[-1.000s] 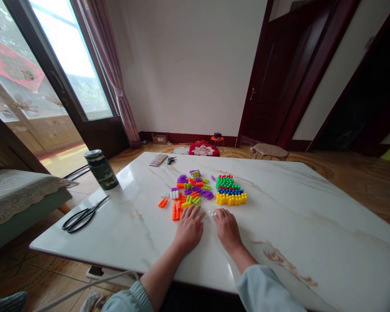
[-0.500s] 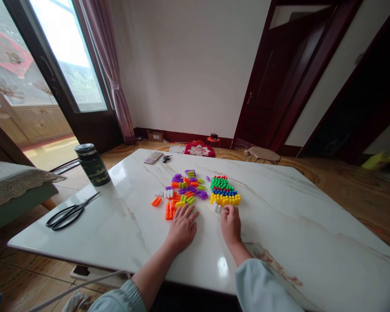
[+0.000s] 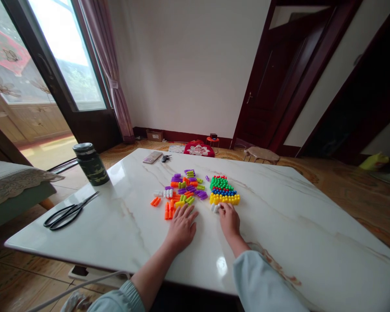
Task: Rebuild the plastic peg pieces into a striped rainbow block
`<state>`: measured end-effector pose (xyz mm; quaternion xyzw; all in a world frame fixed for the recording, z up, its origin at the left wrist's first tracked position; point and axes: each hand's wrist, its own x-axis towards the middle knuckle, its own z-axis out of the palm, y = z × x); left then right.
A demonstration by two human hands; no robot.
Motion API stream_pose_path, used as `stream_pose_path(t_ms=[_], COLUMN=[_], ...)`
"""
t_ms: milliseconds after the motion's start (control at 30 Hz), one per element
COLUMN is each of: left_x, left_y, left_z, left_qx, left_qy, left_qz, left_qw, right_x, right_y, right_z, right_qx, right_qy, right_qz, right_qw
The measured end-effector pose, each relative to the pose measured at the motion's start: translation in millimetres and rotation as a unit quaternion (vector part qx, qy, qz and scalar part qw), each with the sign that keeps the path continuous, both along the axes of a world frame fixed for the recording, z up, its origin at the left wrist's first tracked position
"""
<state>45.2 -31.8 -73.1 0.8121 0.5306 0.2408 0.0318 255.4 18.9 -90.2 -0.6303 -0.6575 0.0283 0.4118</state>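
Note:
My left hand (image 3: 183, 224) lies palm down on the marble-patterned table, fingers spread, with its fingertips by the yellow pegs (image 3: 180, 204) and light green pegs (image 3: 190, 200). Several orange pegs (image 3: 169, 210) are just left of it. My right hand (image 3: 230, 220) is curled in a pinch at a small group of white plastic pegs (image 3: 214, 208), its fingertips on the rightmost one. Behind those pegs stand rows of yellow pieces (image 3: 224, 199), blue and red pieces, and green pieces (image 3: 221, 183). Purple pegs (image 3: 201, 194) lie mixed with others between the hands.
Black-handled scissors (image 3: 69, 212) and a camouflage flask (image 3: 91, 164) are on the table's left side. A phone (image 3: 152, 157) and keys (image 3: 165, 158) lie at the far edge. A stool (image 3: 261, 154) stands beyond the table.
My right hand has shifted slightly left, bringing its fingertips up against the white pegs. My left hand rests in the same place.

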Motion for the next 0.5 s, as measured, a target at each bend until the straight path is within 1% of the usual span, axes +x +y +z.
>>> stream_pose_path(t_ms=[67, 133, 233, 333, 500], left_x=[0.1, 0.3, 0.5, 0.4, 2.0], left_y=[-0.1, -0.4, -0.8, -0.9, -4.4], left_z=[0.1, 0.1, 0.4, 1.5, 5.2], left_qx=[-0.001, -0.004, -0.007, -0.005, 0.003], left_qy=[0.0, 0.0, -0.005, -0.012, -0.021], left_qz=[0.0, -0.001, -0.002, 0.0, -0.002], left_qw=[1.0, 1.0, 1.0, 1.0, 1.0], right_x=[-0.8, -2.5, -6.1, -12.8, -29.9], right_y=[-0.7, -3.8, -13.2, -27.5, -52.7], right_z=[-0.8, -1.4, 0.7, 6.8, 16.4], right_qx=[0.009, 0.018, 0.017, -0.007, -0.04], right_qy=[0.024, 0.042, 0.015, -0.036, -0.127], right_qz=[0.005, -0.011, -0.013, 0.028, 0.135], right_qw=[1.0, 0.999, 1.0, 0.999, 0.982])
